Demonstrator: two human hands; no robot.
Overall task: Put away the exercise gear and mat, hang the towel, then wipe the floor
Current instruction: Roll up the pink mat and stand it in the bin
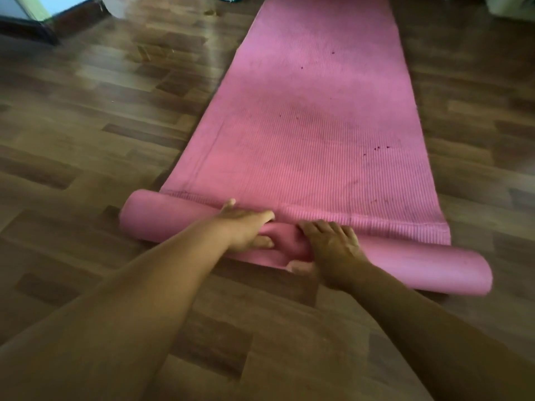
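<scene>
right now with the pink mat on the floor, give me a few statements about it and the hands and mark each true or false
1. Both hands, left hand and right hand, are on the rolled part of the pink mat. True.
2. The mat is fully rolled up. False: only the near end is rolled; most of it lies flat.
3. The mat lies on a wooden floor. True.
4. The roll sits at the far end of the mat. False: it is at the near end, under the hands.
5. Small dark specks show on the flat part. True.
</scene>
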